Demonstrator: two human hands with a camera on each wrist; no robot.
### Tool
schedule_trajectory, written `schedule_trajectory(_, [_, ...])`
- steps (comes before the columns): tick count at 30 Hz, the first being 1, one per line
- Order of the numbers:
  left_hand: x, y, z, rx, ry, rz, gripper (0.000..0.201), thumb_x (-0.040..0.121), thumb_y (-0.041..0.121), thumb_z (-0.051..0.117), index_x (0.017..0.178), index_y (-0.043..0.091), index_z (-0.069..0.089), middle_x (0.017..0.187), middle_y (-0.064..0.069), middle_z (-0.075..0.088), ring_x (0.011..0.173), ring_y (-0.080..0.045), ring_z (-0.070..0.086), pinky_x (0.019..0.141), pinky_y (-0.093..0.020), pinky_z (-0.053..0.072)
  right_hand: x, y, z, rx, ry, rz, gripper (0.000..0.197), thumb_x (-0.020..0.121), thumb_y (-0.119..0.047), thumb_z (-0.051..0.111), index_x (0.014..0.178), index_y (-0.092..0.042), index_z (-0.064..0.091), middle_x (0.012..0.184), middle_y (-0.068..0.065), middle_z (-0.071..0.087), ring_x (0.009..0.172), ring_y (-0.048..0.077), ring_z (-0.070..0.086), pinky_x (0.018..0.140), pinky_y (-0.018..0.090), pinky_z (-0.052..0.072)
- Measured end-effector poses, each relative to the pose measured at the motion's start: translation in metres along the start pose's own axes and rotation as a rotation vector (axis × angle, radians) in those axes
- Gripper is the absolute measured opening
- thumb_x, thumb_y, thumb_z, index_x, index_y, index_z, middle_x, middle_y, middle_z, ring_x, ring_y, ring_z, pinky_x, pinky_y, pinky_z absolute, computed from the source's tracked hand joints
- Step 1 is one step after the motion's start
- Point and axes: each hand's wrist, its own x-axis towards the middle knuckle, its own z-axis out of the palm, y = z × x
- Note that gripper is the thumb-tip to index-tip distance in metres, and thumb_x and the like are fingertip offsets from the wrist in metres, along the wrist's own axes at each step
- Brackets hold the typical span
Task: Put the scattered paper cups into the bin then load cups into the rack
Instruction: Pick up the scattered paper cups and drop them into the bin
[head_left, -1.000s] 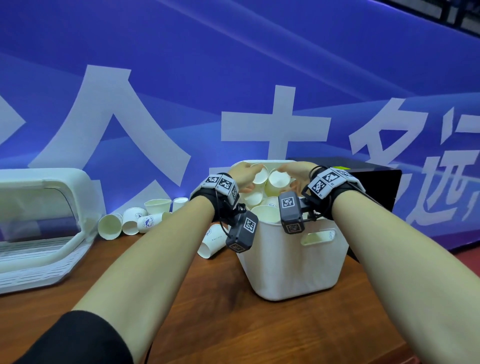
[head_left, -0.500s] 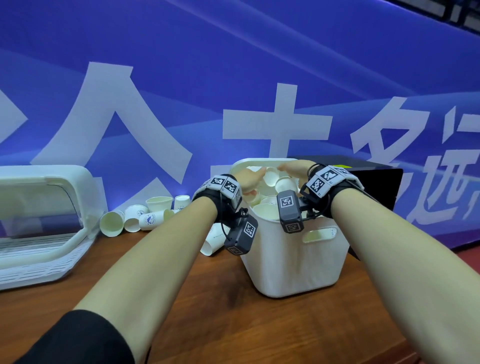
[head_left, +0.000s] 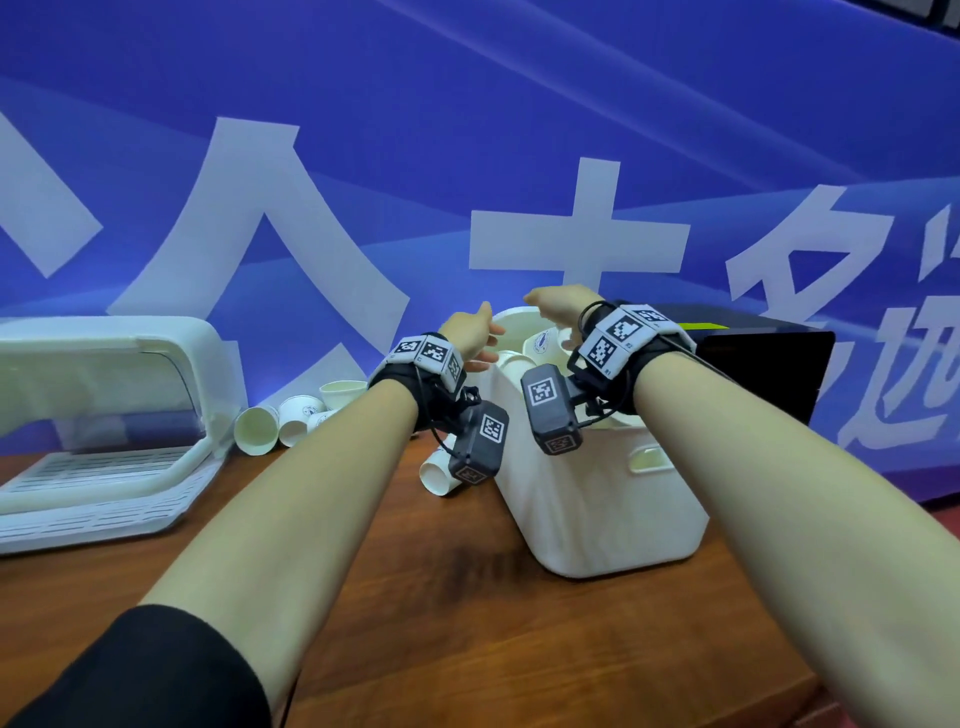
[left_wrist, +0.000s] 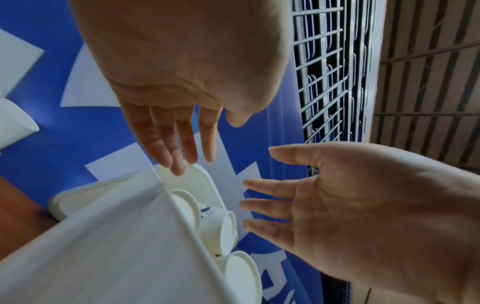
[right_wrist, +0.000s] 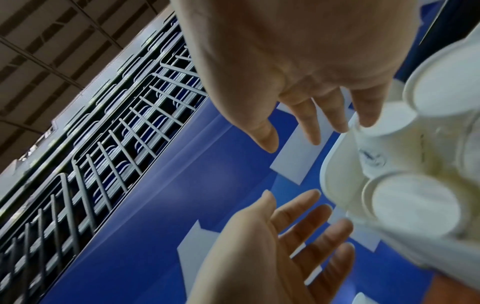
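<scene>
Two bare hands hover, palms facing each other, above a white bin (head_left: 597, 514) heaped with paper cups (head_left: 540, 345) toward the back right of a wooden table (head_left: 467, 623). The left hand (head_left: 470, 332) is spread, fingers (left_wrist: 179, 144) straight and slightly apart, holding nothing; its fingertips reach over the bin's far rim without gripping it. The right hand (head_left: 558, 306) is likewise spread, fingers (left_wrist: 267, 205) straight and empty, with the piled cups just below and between the two palms. From the wrist views no cup touches either hand, though the right hand's fingertips (right_wrist: 363, 111) lie very close to a cup rim; contact there cannot be told. More loose cups (head_left: 280, 423) lie on their sides along the table's back edge, left of the bin, and one cup (head_left: 436, 473) lies against the bin's left wall. A white rack (head_left: 104, 457) with a raised cover sits at the table's left edge, well apart from both hands. A black box (head_left: 763, 364) stands behind the bin.
</scene>
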Motion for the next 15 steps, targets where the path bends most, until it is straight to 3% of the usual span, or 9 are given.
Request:
schedule_trajectory(4, [-0.001, -0.01, -0.022, -0.01, 0.033, -0.019, 0.053, 0.103, 0.038, 0.025, 0.116, 0.003, 0.063, 0.106, -0.006, 0.06, 0.071, -0.012, 0.058, 0.069, -0.023, 0.049, -0.001, -0.011, 0.025, 0.143, 0.005, -0.01, 0.044, 0.093, -0.031, 0.055, 0.128, -0.005, 0.055, 0.113, 0.01, 0.059, 0.086, 0.023, 0.052, 0.084, 0.032, 0.046])
schedule_trajectory(7, [-0.002, -0.017, -0.038, -0.008, 0.057, -0.022, 0.053, 0.104, 0.038, 0.025, 0.117, 0.002, 0.063, 0.103, -0.005, 0.061, 0.069, -0.011, 0.057, 0.065, -0.021, 0.047, -0.004, -0.02, 0.046, 0.22, -0.017, -0.029, 0.031, 0.09, -0.026, 0.057, 0.111, -0.003, 0.06, 0.096, 0.01, 0.055, 0.061, 0.02, 0.043, 0.069, 0.03, 0.038])
schedule_trajectory(11, [-0.005, -0.024, -0.056, -0.017, 0.064, -0.03, 0.052, 0.104, 0.037, 0.026, 0.118, 0.002, 0.062, 0.104, -0.006, 0.061, 0.071, -0.012, 0.057, 0.064, -0.021, 0.045, -0.005, -0.029, 0.072, 0.277, -0.016, -0.036, 0.017, 0.087, -0.022, 0.057, 0.078, -0.008, 0.053, 0.087, 0.009, 0.054, 0.068, 0.024, 0.043, 0.067, 0.031, 0.037])
schedule_trajectory(15, [-0.011, -0.035, -0.074, -0.036, 0.087, -0.068, 0.043, 0.103, 0.032, 0.033, 0.115, 0.004, 0.063, 0.104, -0.006, 0.061, 0.073, -0.015, 0.057, 0.063, -0.022, 0.044, -0.003, -0.032, 0.102, 0.281, -0.035, -0.055, 0.02, 0.084, -0.021, 0.055, 0.07, -0.01, 0.046, 0.077, 0.007, 0.052, 0.063, 0.024, 0.044, 0.062, 0.032, 0.037])
